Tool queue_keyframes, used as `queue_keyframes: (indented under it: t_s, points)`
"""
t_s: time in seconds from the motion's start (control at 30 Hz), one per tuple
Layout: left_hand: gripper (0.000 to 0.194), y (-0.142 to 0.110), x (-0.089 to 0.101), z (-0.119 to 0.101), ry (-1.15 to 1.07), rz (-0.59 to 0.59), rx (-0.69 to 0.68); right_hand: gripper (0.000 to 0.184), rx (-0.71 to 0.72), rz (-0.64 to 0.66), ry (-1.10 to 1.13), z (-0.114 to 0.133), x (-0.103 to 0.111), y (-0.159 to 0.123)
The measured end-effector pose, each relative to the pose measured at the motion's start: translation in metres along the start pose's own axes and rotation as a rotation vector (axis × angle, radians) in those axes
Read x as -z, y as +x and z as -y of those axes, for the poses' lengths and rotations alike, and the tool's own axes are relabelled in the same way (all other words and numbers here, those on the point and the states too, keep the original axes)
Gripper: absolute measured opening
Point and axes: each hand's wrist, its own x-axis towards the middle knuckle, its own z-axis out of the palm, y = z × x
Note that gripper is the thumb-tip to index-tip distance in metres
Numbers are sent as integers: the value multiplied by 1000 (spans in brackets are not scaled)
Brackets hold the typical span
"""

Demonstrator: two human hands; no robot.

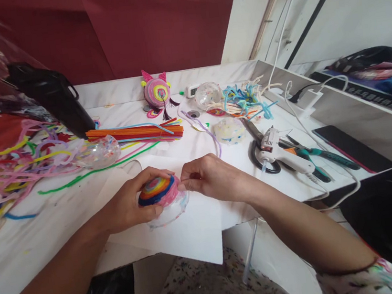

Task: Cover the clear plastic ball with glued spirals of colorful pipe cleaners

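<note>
A clear plastic dome (pixel 171 215) is partly covered by coiled fuzzy pipe cleaners. Its coil (pixel 157 187) runs in rings of orange, yellow and blue, with a pink pipe cleaner (pixel 169 196) wound around the outside. My left hand (pixel 131 201) grips the dome from the left, thumb low on its near side and fingers over the top. At the dome's right edge, my right hand (pixel 203 179) has thumb and forefinger pinched against the pink pipe cleaner; its other fingers are curled in. White paper sheets (pixel 200 235) lie beneath the dome.
Orange and red pipe cleaners (pixel 136 134) lie behind my hands, beside a black tumbler (pixel 50 96). Loose pink strands (pixel 0 168) cover the left. A glue gun (pixel 279 150), pliers (pixel 327 156) and a phone (pixel 342 147) are on the right. A finished pink ornament (pixel 156 92) stands at the back.
</note>
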Motion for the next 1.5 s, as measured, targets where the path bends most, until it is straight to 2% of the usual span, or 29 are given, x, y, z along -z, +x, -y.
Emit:
queue_keyframes:
  t_s: [0.2,0.37,0.53,0.77,0.97,1.13,1.23,1.37,1.5]
  points:
    - [60,0,3,2,-30,38,-30,18,-60,-6,184,-12,-4,3]
    - [59,1,4,4,-70,28,-16,35,-144,61,435,-24,-9,9]
    - [63,1,6,8,-119,21,-54,56,-231,42,652,-25,-13,9]
    - [65,6,7,11,-163,-34,-173,56,-275,68,899,-23,-18,12]
    - [71,13,8,26,-226,-19,-175,58,-320,36,901,-20,-16,15]
    - [83,13,13,37,-243,-17,-51,61,-320,48,831,-17,-12,21]
    - [83,12,16,33,-245,-38,4,65,-332,56,777,-14,-8,26]
    - [72,9,20,16,-316,12,86,66,-356,59,707,-9,-4,31]
    - [63,6,19,6,-297,33,99,62,-373,44,687,-4,-3,33]
